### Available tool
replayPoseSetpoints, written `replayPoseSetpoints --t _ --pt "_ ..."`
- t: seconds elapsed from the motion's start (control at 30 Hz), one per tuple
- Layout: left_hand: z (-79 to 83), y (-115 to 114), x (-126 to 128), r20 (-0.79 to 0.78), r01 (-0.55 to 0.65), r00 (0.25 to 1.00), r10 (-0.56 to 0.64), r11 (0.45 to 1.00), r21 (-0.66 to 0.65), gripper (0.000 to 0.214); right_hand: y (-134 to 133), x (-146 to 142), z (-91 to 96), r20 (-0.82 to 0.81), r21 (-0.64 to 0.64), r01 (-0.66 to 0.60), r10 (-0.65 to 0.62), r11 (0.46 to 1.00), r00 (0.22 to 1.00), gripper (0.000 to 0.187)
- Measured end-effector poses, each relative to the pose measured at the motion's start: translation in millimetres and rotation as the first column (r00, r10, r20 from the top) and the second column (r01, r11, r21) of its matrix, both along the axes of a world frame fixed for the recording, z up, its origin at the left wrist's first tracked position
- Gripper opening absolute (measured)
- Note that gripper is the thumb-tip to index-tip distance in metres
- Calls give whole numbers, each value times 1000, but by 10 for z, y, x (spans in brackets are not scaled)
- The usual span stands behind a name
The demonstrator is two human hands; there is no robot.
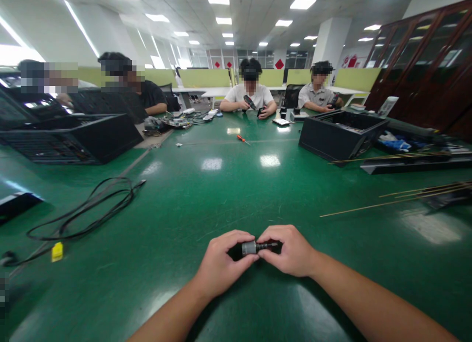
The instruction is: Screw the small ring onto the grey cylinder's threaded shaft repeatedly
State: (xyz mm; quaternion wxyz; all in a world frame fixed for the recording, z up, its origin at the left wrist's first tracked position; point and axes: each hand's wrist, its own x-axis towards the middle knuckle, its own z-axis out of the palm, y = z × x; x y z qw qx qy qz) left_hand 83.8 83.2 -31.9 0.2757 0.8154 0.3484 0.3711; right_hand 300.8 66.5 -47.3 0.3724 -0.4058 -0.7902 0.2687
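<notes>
Near the table's left edge, a black case (55,140) was set toward the far corner, and a yellow tag (57,252) and a looped cable (88,209) were laid nearer the front. Toward the middle of the near edge, which was out of view, the left hand (226,256) was seen with thumb and fingertips pinched on the grey barrel of a small metal part (249,247). The red screwdriver (241,139) was left untouched near the middle of the far edge, well apart from both hands.

The part was held between the two hands, its long axis run crosswise, roughly parallel to the far edge, the barrel turned left and the thin dark stem turned right. Neither hand was placed nearer: both were in contact, the fingertips almost meeting where barrel gave way to stem. By the right hand (293,253) the base of the stem was pinched between thumb and fingertips, and the stem's tip was pointed into the hollow of that hand. Whether the table (236,194) was touched by the part could not be told.

Farther right, a second case (324,138) was stood toward the far corner, and thin rods (361,211) were stretched in from the right edge.
</notes>
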Motion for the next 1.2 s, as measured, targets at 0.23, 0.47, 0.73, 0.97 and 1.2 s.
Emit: replayPoseSetpoints --t 0.23,0.47,0.73,0.97,1.2 --pt "-13 -8 4 -34 -15 999 16 1000 8 24 -8 5 7 4 16 6 -6 1000 1000 14" --pt "-26 -32 -6 -25 -26 999 28 998 57 27 -2 8 -2 -22 53 8 -6 999 1000 10" --pt "-21 -43 1 -22 -37 999 40 994 99 30 1 20 5 -19 39 3 -2 999 1000 8" --pt "-23 -50 4 -30 -34 999 38 993 117 29 -5 24 25 -18 28 -6 7 1000 1000 8" --pt "-14 -56 -3 -42 -33 998 39 991 128 29 -6 21 43 -30 24 -8 9 1000 1000 8"
